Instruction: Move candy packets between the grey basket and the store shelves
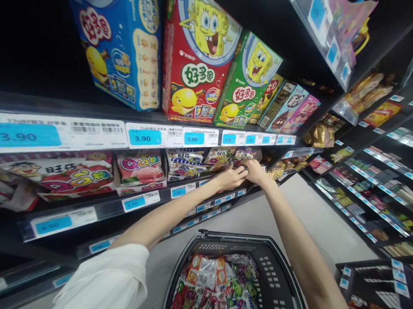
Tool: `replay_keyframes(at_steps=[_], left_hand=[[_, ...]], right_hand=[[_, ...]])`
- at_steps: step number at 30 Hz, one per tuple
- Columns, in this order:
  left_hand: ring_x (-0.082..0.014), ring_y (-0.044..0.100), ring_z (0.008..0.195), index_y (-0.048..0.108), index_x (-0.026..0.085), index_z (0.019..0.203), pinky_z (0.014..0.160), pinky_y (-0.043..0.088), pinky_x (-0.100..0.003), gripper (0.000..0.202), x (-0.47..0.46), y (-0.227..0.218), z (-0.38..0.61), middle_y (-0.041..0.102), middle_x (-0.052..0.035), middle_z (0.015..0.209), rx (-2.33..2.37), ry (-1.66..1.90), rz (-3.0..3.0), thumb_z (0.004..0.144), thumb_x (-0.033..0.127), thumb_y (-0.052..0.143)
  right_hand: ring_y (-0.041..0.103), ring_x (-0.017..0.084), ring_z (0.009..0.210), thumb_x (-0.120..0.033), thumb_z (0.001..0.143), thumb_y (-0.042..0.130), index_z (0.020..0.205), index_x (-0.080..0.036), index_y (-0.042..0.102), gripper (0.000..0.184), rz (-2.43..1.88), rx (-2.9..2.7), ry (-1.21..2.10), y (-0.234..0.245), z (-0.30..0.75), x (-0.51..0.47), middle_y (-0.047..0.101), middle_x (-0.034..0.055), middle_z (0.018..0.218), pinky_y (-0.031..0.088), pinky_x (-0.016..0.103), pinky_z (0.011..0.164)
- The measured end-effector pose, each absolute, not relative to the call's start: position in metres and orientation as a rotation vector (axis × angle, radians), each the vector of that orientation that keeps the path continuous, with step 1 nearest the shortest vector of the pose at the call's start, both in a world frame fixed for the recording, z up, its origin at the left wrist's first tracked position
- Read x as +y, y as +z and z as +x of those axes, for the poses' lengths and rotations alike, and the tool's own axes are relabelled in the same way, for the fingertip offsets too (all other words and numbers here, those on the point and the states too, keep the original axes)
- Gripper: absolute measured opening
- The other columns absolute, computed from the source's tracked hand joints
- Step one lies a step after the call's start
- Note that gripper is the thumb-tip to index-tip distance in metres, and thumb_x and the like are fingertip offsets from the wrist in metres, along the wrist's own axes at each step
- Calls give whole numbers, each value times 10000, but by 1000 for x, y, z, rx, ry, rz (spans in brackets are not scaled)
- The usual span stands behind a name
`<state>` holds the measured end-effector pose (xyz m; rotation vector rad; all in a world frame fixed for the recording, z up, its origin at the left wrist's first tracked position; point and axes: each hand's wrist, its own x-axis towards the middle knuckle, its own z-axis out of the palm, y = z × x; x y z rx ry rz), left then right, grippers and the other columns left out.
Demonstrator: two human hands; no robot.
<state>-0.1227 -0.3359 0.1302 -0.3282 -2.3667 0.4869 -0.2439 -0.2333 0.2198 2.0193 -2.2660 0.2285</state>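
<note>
Both arms reach forward to a low shelf of gummy candy bags. My left hand (pixel 231 177) and my right hand (pixel 256 171) meet at the front of a purple-and-white gummy candy bag (pixel 247 154) near the shelf's right end. The fingers of both are bent and closed at its lower part, where they partly hide the bag. Just left of it is a yellow gummy candy bag (pixel 217 158), close to my left fingertips. Farther left stand a blue-striped bag (pixel 185 162), a pink bag (pixel 138 166) and a larger white-and-red bag (pixel 75 172).
Below my hands a dark shopping basket (pixel 278 289) holds several candy packets (pixel 206 271). Red (pixel 198 56), green (pixel 247 82) and blue (pixel 122 47) snack boxes line the shelf above. A price-tag rail (pixel 144 136) runs along that shelf's edge. More stocked shelves (pixel 376 169) stand at right.
</note>
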Motion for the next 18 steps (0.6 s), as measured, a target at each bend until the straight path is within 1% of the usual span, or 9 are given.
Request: replay_keyframes(at_steps=[2, 5, 7, 9, 12, 15, 16, 18], left_hand=[[-306, 514, 1098, 652, 127, 1140, 839, 472, -479, 341, -335, 132, -122, 572, -171, 1167, -2387, 489, -342, 998, 138, 342], [-304, 508, 1101, 654, 131, 1126, 837, 462, -454, 308, -334, 135, -121, 574, -175, 1140, -2453, 448, -319, 982, 136, 381], [-310, 503, 1114, 658, 129, 1109, 870, 456, -468, 278, -333, 137, -121, 575, -180, 1132, -2485, 429, -303, 963, 138, 422], [-319, 503, 1123, 662, 125, 1100, 894, 453, -485, 259, -332, 138, -121, 577, -184, 1134, -2503, 412, -297, 944, 142, 455], [-335, 508, 1137, 656, 114, 1114, 894, 461, -515, 276, -332, 139, -122, 578, -194, 1153, -2531, 395, -290, 932, 131, 450], [-356, 492, 1194, 629, 106, 1201, 917, 455, -551, 343, -332, 140, -122, 568, -212, 1227, -2580, 354, -301, 913, 103, 441], [-362, 477, 1226, 616, 104, 1233, 936, 447, -561, 368, -332, 140, -122, 558, -220, 1260, -2599, 321, -300, 910, 98, 442], [-372, 442, 1284, 599, 92, 1269, 970, 428, -573, 390, -330, 139, -121, 534, -238, 1315, -2628, 243, -285, 914, 100, 437]], right_hand=[[681, 258, 946, -32, 704, 595, 1002, -150, 745, 354, 2018, -2282, 88, 223, -244, -237, 741, 97, 1006, 474, 270, 795], [690, 269, 970, -41, 724, 624, 1118, -152, 731, 423, 1970, -2298, -32, 225, -243, -240, 740, 103, 1064, 474, 270, 795], [687, 274, 1011, -45, 725, 644, 1149, -167, 728, 449, 1947, -2312, -74, 225, -243, -242, 731, 102, 1118, 479, 267, 812], [679, 277, 1053, -52, 733, 655, 1142, -186, 736, 438, 1939, -2318, -90, 225, -242, -245, 720, 97, 1165, 484, 267, 837], [677, 280, 1066, -39, 762, 627, 1118, -179, 742, 399, 1953, -2323, -92, 226, -239, -247, 716, 107, 1174, 494, 281, 865], [675, 293, 1059, 17, 767, 571, 1098, -125, 739, 397, 1960, -2373, -95, 232, -229, -240, 725, 149, 1110, 501, 314, 909], [664, 295, 1086, 26, 776, 554, 1120, -110, 728, 409, 1943, -2393, -49, 233, -223, -232, 720, 159, 1120, 496, 327, 944], [618, 288, 1186, -15, 834, 544, 1228, -107, 679, 427, 1885, -2402, 179, 234, -209, -204, 686, 159, 1221, 469, 355, 1033]])
